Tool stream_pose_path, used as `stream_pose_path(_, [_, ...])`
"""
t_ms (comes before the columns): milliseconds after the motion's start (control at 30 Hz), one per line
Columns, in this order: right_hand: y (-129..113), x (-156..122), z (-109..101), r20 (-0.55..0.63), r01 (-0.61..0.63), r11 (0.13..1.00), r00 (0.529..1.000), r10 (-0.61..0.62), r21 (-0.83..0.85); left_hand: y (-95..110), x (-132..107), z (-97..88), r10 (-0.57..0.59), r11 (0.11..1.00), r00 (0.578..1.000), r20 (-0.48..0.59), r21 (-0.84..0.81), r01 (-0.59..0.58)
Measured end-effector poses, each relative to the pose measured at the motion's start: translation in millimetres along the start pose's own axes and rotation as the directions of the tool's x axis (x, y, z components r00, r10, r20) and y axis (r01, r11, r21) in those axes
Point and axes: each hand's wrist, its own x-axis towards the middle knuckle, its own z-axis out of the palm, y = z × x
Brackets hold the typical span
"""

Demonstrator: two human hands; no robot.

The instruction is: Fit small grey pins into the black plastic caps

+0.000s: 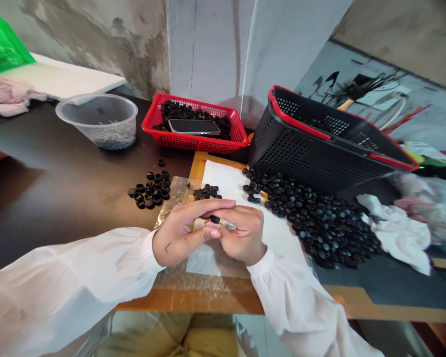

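Note:
Over the white sheet, my left hand and my right hand meet with their fingers overlapping. A small black round cap shows between their fingertips, and both hands are closed around it. Part of it is hidden by the fingers. Just beyond my hands lies a small cluster of black discs. To the left, several black ring-like caps stand on the dark table. A large heap of black caps spreads to the right of my right hand.
At the back, a red basket holds black pieces with a phone on top. A clear plastic tub contains thin metal-looking pieces. The tall black basket with red handles stands behind the heap. Crumpled white cloth lies at right.

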Motion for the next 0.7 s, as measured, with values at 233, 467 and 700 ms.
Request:
stream_pose_path(233, [-0.8,0.0,-3.0,0.024,0.118,0.986,0.993,-0.116,-0.119,-1.5,-0.1,-0.2,-0.009,0.994,1.0,-0.028,-0.108,0.006])
stream_pose_path(467, [19.7,12.2,-10.7,0.192,-0.328,0.877,0.942,0.275,0.352,-17.5,2.5,-8.6,-0.058,0.982,0.998,-0.005,-0.178,0.056])
stream_pose_path(700, [76.1,26.3,-73.8,-0.164,-0.261,0.824,0.965,0.206,-0.504,-36.0,34.9,-68.8,0.141,0.83,0.962,-0.236,0.558,0.016])
